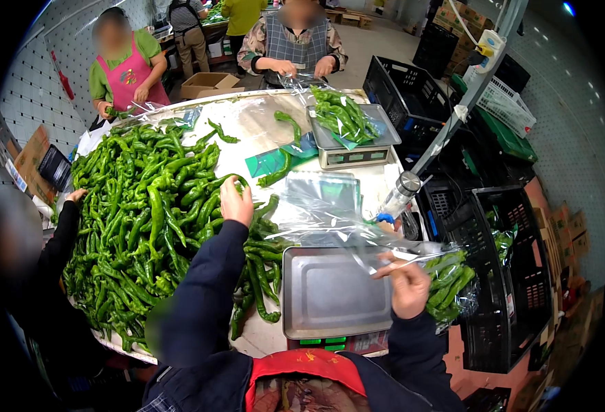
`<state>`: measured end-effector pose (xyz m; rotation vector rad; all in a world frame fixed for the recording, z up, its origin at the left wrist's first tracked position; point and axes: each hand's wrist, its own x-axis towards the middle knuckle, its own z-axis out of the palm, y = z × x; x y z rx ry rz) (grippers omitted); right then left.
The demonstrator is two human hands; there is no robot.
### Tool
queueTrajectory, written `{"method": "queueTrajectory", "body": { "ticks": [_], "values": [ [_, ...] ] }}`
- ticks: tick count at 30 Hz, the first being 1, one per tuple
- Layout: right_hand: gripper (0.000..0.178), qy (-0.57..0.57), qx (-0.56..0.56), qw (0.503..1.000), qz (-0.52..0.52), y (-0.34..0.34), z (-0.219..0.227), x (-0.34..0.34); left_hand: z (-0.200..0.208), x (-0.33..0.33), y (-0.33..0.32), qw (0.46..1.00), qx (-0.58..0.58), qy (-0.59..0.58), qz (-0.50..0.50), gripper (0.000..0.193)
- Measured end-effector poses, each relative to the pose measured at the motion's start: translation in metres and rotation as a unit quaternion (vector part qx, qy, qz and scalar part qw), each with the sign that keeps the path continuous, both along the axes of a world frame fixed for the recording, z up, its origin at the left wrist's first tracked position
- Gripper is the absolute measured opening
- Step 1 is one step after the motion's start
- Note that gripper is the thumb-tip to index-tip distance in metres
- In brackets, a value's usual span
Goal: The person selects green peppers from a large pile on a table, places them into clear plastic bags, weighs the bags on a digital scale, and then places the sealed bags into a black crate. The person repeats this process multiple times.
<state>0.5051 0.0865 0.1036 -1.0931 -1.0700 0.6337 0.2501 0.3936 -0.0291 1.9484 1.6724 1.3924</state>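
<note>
A large heap of long green peppers [137,220] covers the left and middle of the white table. At its right edge is my left hand [236,203], palm down among the peppers, its fingers extended and apart from the thumb. My right hand [408,285] pinches the edge of a clear plastic bag [357,237] over the near scale. Green peppers [448,287] fill the bag's lower end, which hangs to the right of that hand, past the table edge. Under the bag's open end lies the bare metal pan of the near scale [337,292].
A second scale [354,147] farther back bears a bag of peppers [343,113]. A clear bottle [404,189] stands beside a metal post [467,93]. Black crates [508,275] line the right side. Two people work across the table; another person's hand [77,196] touches the heap at left.
</note>
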Motion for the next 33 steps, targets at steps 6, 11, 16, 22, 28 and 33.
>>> {"method": "queueTrajectory", "body": {
  "ticks": [6,11,16,22,28,33],
  "values": [
    [0.010,-0.158,-0.085,0.981,0.075,-0.026,-0.006,-0.035,0.120,0.007,-0.150,0.871,-0.091,-0.049,-0.480,0.046],
    [0.012,-0.196,-0.089,0.972,0.097,-0.052,-0.010,-0.051,0.140,0.001,-0.229,0.798,0.008,0.111,-0.592,0.074],
    [0.029,-0.139,-0.158,0.970,0.118,-0.086,-0.023,-0.069,0.106,0.006,-0.284,0.850,-0.042,0.088,-0.517,0.046],
    [0.024,-0.067,-0.250,0.965,0.032,-0.109,-0.052,-0.088,0.088,0.012,-0.328,0.846,-0.077,0.063,-0.524,0.056],
    [0.023,0.115,-0.198,0.973,0.025,-0.134,-0.086,-0.095,0.067,0.011,-0.345,0.871,-0.150,-0.091,-0.460,0.049],
    [0.024,0.174,-0.174,0.969,0.030,-0.150,-0.094,-0.104,0.052,0.013,-0.339,0.893,-0.038,0.011,-0.448,0.017]
  ]
}}
